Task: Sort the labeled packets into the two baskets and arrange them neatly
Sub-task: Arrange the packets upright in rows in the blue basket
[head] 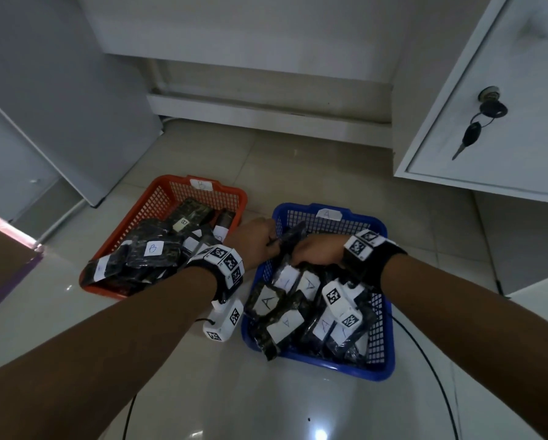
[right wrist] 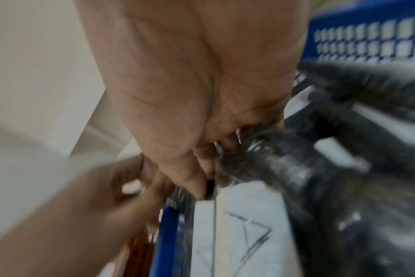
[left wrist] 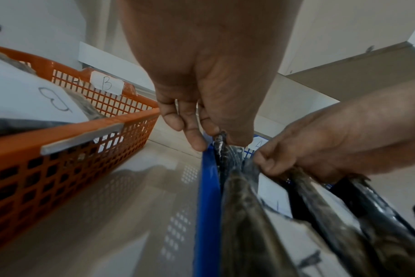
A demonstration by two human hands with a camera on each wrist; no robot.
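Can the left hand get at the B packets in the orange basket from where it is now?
Probably yes: left hand pinches a packet at the blue basket, beside the open-topped orange basket; B packets lie uncovered.

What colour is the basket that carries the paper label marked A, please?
Blue: the basket with the A label has blue mesh walls, clearest in the head view.

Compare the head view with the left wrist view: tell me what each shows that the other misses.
Only the head view shows the whole blue basket full of A packets and a key hanging in a cabinet lock. Only the left wrist view shows the left hand pinching a packet edge close up. Both show the orange basket, its B tag and the right hand.
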